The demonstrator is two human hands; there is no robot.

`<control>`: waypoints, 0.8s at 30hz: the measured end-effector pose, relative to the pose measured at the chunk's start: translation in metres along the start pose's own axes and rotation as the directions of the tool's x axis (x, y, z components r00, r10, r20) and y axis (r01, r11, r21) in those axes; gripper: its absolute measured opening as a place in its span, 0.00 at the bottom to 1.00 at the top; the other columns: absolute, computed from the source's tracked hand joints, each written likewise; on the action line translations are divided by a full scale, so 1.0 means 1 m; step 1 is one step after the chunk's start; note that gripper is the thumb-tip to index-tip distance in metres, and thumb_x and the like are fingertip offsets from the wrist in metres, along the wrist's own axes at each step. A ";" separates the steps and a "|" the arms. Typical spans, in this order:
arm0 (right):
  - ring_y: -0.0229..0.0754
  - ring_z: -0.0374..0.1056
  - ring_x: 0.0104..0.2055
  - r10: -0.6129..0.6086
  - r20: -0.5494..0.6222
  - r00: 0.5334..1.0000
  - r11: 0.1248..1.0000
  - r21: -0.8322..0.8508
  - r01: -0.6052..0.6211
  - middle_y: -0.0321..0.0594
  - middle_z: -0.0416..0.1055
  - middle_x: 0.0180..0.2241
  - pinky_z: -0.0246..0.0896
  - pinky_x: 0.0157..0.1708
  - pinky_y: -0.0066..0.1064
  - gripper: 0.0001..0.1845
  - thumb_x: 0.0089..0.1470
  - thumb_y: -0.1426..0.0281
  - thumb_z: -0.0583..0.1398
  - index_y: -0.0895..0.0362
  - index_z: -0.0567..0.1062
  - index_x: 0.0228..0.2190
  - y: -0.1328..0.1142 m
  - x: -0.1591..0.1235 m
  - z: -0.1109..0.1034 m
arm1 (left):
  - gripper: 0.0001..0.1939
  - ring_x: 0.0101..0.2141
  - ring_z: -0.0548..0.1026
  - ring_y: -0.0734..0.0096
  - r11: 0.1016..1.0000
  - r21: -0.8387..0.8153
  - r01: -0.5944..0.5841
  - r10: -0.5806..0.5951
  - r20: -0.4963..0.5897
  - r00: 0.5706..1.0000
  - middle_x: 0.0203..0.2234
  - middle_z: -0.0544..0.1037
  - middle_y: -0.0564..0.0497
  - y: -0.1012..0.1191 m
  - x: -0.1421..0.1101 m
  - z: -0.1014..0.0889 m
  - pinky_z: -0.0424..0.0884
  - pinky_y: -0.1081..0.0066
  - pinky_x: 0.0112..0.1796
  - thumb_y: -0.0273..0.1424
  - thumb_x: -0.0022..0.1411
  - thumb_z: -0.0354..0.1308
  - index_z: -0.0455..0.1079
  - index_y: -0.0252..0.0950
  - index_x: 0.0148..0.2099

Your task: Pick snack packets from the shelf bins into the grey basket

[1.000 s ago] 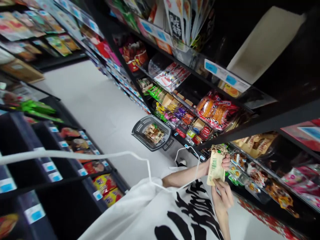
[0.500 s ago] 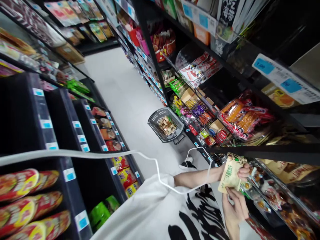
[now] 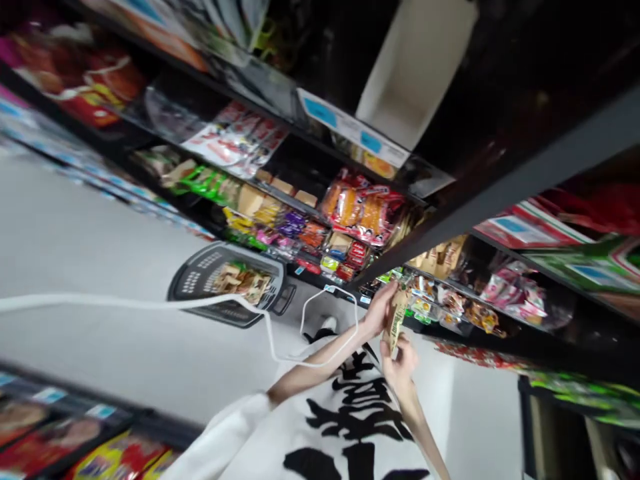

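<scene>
Both my hands hold a small tan and green snack packet in front of a shop shelf. My left hand grips its upper edge, fingers closed on it. My right hand pinches the lower end from below. The packet is turned edge-on toward me, just in front of a low shelf of small sweets. A white cable loops from my left wrist across my white shirt with black lettering.
A dark shopping basket with several tan packets stands on the pale floor to the left. Dark shelving full of bright snack packs runs along the right. Another shelf row lies at the lower left. A pale box sits on a top shelf.
The view has swung right toward the shelf. The packet has turned from face-on to edge-on, still held in both hands, and my hands sit closer together.
</scene>
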State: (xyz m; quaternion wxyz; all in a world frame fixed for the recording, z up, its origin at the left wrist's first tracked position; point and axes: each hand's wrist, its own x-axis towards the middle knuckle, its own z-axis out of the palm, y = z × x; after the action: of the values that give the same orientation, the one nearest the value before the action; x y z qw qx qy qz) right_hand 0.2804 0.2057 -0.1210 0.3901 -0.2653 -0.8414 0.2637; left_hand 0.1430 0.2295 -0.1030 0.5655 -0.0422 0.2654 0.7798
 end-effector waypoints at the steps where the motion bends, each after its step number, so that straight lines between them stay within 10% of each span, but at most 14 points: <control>1: 0.38 0.69 0.24 0.107 -0.027 0.994 0.994 0.019 -0.107 0.34 0.72 0.24 0.66 0.26 0.29 0.11 0.62 0.64 0.60 0.54 0.68 0.29 0.000 -0.003 -0.001 | 0.16 0.26 0.70 0.76 0.999 0.018 -0.039 0.039 0.009 0.999 0.25 0.74 0.57 -0.001 -0.002 0.002 0.66 0.75 0.31 0.42 0.55 0.68 0.69 0.37 0.35; 6: 0.36 0.65 0.18 0.547 -0.092 0.832 0.798 0.357 -0.485 0.30 0.67 0.20 0.64 0.21 0.27 0.13 0.64 0.59 0.58 0.54 0.65 0.33 -0.003 -0.005 -0.002 | 0.25 0.28 0.78 0.72 0.980 0.193 0.046 -0.075 0.144 0.987 0.36 0.81 0.54 -0.003 -0.016 0.005 0.72 0.73 0.28 0.36 0.52 0.72 0.69 0.42 0.50; 9: 0.36 0.66 0.19 0.570 -0.004 0.822 0.726 0.471 -0.501 0.32 0.69 0.23 0.65 0.21 0.28 0.14 0.64 0.57 0.57 0.55 0.68 0.35 0.004 0.005 -0.008 | 0.29 0.25 0.78 0.69 0.955 0.285 0.081 -0.128 0.152 0.980 0.36 0.82 0.53 -0.007 -0.018 0.001 0.72 0.71 0.24 0.35 0.52 0.72 0.67 0.44 0.55; 13: 0.41 0.73 0.29 0.541 -0.117 0.833 0.745 0.526 -0.410 0.39 0.72 0.30 0.70 0.28 0.31 0.17 0.66 0.56 0.52 0.56 0.70 0.38 0.020 0.040 -0.035 | 0.30 0.41 0.81 0.64 0.958 0.278 -0.068 0.049 0.075 0.996 0.43 0.82 0.51 -0.011 -0.013 -0.003 0.76 0.67 0.43 0.33 0.49 0.74 0.70 0.43 0.54; 20: 0.49 0.68 0.55 0.268 -0.183 0.946 0.957 -0.061 -0.283 0.54 0.69 0.56 0.66 0.55 0.43 0.24 0.62 0.63 0.57 0.59 0.66 0.57 0.038 0.158 -0.067 | 0.32 0.49 0.79 0.57 0.940 0.339 -0.031 0.023 0.027 0.999 0.48 0.82 0.49 -0.013 -0.017 -0.006 0.72 0.61 0.52 0.33 0.44 0.76 0.72 0.42 0.52; 24: 0.59 0.58 0.62 0.206 -0.095 0.974 0.862 -0.453 -0.227 0.64 0.63 0.59 0.55 0.62 0.52 0.30 0.61 0.66 0.58 0.69 0.62 0.59 0.046 0.207 -0.059 | 0.30 0.51 0.78 0.57 0.925 0.375 -0.053 0.028 0.072 0.997 0.49 0.82 0.49 -0.013 -0.021 -0.008 0.71 0.61 0.53 0.33 0.46 0.75 0.72 0.41 0.52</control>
State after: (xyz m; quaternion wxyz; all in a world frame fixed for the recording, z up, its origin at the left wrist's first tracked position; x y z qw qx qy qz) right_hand 0.2238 0.3878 -0.0109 0.3019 -0.4486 -0.8361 0.0927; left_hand 0.1600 0.2104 -0.1067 0.5553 0.0983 0.3923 0.7267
